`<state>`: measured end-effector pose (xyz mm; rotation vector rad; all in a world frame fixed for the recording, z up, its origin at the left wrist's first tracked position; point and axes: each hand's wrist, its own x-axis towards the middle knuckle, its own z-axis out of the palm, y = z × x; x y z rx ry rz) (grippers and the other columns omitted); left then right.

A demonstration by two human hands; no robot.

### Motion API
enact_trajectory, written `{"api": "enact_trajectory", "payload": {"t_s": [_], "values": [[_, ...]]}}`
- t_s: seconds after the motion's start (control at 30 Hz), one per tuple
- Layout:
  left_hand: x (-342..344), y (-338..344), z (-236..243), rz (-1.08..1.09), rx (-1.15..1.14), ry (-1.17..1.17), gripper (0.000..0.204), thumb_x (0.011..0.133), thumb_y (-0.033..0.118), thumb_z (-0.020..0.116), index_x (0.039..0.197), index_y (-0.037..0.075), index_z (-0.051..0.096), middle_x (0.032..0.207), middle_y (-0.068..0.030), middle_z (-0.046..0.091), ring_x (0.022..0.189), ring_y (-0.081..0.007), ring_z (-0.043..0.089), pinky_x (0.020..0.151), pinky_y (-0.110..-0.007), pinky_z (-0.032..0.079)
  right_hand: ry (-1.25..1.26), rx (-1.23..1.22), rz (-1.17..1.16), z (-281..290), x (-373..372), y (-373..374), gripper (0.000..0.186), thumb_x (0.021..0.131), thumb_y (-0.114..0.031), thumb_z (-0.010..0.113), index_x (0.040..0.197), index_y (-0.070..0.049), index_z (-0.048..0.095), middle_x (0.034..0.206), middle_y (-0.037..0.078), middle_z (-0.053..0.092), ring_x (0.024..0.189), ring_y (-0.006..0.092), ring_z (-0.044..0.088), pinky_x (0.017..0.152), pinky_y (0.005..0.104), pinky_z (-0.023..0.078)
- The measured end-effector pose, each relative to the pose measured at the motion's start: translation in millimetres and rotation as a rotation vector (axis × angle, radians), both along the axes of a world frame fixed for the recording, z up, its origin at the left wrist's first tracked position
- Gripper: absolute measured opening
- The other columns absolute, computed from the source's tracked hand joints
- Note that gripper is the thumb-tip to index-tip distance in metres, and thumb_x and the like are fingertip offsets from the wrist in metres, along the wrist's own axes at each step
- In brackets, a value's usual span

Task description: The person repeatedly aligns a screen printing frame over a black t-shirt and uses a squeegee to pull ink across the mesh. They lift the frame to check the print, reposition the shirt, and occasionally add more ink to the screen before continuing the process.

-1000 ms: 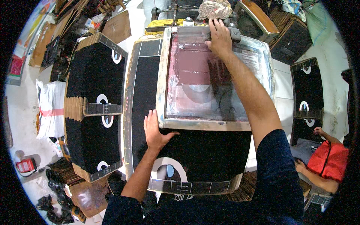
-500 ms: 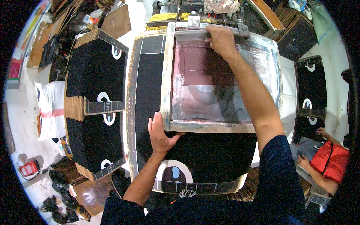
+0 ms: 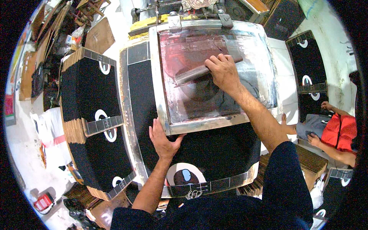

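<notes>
A wooden-edged printing screen [image 3: 214, 123] lies over a black printed cardboard sheet [image 3: 230, 151]; a white ring with a blue oval [image 3: 186, 174] shows near the sheet's front edge. My right hand [image 3: 224, 73] is closed on the top of a squeegee [image 3: 191, 74], which stands slantwise on the mesh. Dark reddish ink [image 3: 178, 57] covers the mesh's far left part. My left hand [image 3: 165, 143] is at the screen's near left corner, thumb and fingers spread, fingertips against the frame's edge. What lies under my left palm is hidden.
Tall stacks of black printed cardboard [image 3: 92, 88] stand on the left. Metal hinge clamps [image 3: 174, 21] hold the screen's far edge. At right, another person in a red top [image 3: 339, 132] sits near more black sheets [image 3: 306, 57]. A red device [image 3: 43, 202] lies on the floor.
My right hand has come from the screen's far edge toward me, drawing the squeegee across the mesh. My left hand stays at the corner. The whole view has shifted and turned slightly.
</notes>
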<state>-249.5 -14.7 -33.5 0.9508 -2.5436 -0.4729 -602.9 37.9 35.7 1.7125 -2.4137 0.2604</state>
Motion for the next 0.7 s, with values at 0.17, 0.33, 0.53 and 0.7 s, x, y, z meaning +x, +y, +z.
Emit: {"api": "enact_trajectory", "payload": {"t_s": [0.17, 0.33, 0.53, 0.7], "values": [[0, 0, -2, -0.001, 0.023, -0.022, 0.114, 0.068, 0.047, 0.092, 0.152, -0.006, 0.036, 0.153, -0.0245, 0.046, 0.147, -0.0391, 0.04, 0.123, -0.056, 0.026, 0.111, -0.206, -0.029, -11, 0, -15, 0.009, 0.086, -0.014, 0.065, 0.094, -0.016, 0.067, 0.095, 0.003, 0.068, 0.096, 0.0243, 0.064, 0.09, 0.0428, 0.046], [0, 1, -4, -0.015, -0.016, -0.051, 0.117, 0.067, 0.045, 0.093, 0.154, -0.007, 0.034, 0.155, -0.028, 0.042, 0.148, -0.041, 0.037, 0.124, -0.056, 0.024, -0.007, -0.251, -0.032, -15, -17, -41, 0.028, 0.076, -0.018, 0.077, 0.103, -0.018, 0.068, 0.097, 0.001, 0.067, 0.097, 0.0229, 0.064, 0.089, 0.0442, 0.044], [2, 3, -10, -0.014, -0.024, -0.068, 0.119, 0.068, 0.047, 0.093, 0.155, -0.007, 0.031, 0.158, -0.0278, 0.038, 0.148, -0.0431, 0.035, 0.124, -0.057, 0.023, 0.055, -0.248, -0.214, -32, -63, -84, 0.027, 0.081, -0.025, 0.077, 0.106, -0.018, 0.071, 0.097, 0.001, 0.07, 0.097, 0.0232, 0.065, 0.087, 0.0436, 0.044], [5, 3, -11, -0.018, -0.036, -0.085, 0.119, 0.069, 0.048, 0.092, 0.155, -0.006, 0.031, 0.158, -0.0283, 0.037, 0.148, -0.0437, 0.035, 0.124, -0.057, 0.023, -0.054, -0.306, -0.297, -30, -11, -37, 0.025, 0.081, -0.022, 0.078, 0.105, -0.015, 0.07, 0.097, 0.002, 0.069, 0.099, 0.0246, 0.064, 0.087, 0.0437, 0.044]]}}
